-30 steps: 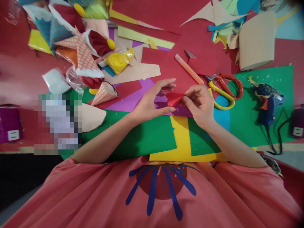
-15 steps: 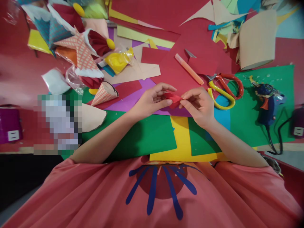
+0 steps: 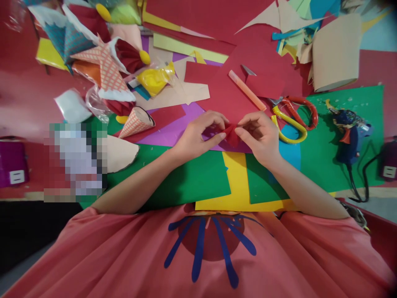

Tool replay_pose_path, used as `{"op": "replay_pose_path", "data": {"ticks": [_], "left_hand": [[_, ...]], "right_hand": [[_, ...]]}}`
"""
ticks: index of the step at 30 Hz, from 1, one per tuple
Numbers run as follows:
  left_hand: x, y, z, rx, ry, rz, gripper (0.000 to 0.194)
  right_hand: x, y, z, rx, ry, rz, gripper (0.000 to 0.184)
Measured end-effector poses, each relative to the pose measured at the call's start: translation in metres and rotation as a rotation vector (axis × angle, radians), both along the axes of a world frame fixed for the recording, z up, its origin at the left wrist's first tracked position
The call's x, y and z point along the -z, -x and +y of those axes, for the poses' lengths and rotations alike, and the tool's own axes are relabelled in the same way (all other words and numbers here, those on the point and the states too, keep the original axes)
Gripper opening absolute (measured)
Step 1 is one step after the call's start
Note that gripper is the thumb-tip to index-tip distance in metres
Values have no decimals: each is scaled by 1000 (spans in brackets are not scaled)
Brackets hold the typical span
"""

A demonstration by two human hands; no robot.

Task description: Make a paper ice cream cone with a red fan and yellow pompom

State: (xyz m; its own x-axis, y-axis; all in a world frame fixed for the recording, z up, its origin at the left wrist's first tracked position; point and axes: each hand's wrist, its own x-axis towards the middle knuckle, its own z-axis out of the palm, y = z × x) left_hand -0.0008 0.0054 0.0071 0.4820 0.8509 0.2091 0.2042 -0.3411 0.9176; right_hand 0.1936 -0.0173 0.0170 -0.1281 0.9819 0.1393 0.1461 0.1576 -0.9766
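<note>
A small folded piece of red paper (image 3: 231, 135) is held up between my two hands, above the purple sheet (image 3: 173, 129). On its left side, the thumb and fingers of my left hand (image 3: 203, 131) pinch it. Thumb and forefinger of my right hand (image 3: 259, 136) grip its right edge, the other fingers curled. Just right of that hand lie scissors (image 3: 293, 120) with one red and one yellow handle. An orange marker-like stick (image 3: 247, 90) rests beyond my hands on red paper. A cone with an orange lattice pattern (image 3: 136, 122) lies to the left.
A glue gun (image 3: 350, 136) with its cord sits on green sheet (image 3: 322, 161) at right. Patterned paper star (image 3: 104, 68) and packets crowd the back left. A beige paper cylinder (image 3: 336, 54) and scraps are at back right. A pixelated patch covers something at left.
The red paper has been turned and now shows a fanned, pointed shape between my fingers. My left fingers have closed in on it; both hands stay in nearly the same place.
</note>
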Motion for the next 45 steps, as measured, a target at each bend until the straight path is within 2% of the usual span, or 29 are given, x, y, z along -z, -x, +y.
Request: {"op": "replay_pose_path", "data": {"ticks": [3, 10, 15, 21, 26, 31, 38, 42, 45], "left_hand": [[-1, 0, 1, -1, -93, 57, 15], [1, 3, 1, -126, -247, 138, 11], [1, 2, -2, -156, -333, 151, 13], [3, 1, -1, -132, -297, 174, 25], [5, 1, 1, -87, -247, 122, 29], [1, 3, 2, -81, -181, 99, 28], [1, 5, 5, -78, -125, -22, 30], [2, 4, 4, -74, -137, -17, 31], [2, 3, 3, -71, -179, -29, 24]], "right_hand": [[-2, 0, 0, -31, -10, 5, 13], [0, -1, 1, -163, 43, -1, 34], [1, -1, 1, -188, 47, -24, 33], [2, -1, 0, -188, 73, -1, 27], [1, -1, 0, -181, 93, 15, 25], [3, -2, 2, -193, 91, 65, 25], [3, -6, 5, -237, 4, 50, 15], [-1, -7, 3, -211, -94, -22, 9], [-3, -6, 1, -192, -165, -60, 11]]}}
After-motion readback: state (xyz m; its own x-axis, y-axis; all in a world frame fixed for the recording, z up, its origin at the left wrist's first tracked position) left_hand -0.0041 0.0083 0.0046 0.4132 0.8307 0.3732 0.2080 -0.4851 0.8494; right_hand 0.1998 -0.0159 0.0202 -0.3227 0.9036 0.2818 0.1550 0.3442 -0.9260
